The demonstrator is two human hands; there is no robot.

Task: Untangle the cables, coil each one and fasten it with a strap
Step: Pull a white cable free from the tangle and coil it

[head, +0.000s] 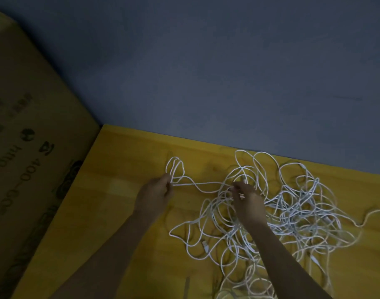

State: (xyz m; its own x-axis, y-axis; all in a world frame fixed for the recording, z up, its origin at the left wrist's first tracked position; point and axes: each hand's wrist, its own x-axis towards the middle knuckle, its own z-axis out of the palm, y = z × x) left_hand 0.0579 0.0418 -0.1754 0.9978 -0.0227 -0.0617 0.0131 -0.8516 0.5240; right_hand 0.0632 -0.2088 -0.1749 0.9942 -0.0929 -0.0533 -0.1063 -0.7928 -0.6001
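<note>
A big tangle of white cables sprawls over the right half of the yellow wooden table. My left hand grips a small coil of white cable whose loops stand above its fingers. One strand runs from that coil rightward to my right hand, which pinches it at the tangle's left edge. A USB plug lies among loose loops nearer to me.
A large cardboard box with black print stands against the table's left edge. Beyond the table's far edge is grey-blue floor. A thin grey strip lies at the table's near edge, between my forearms.
</note>
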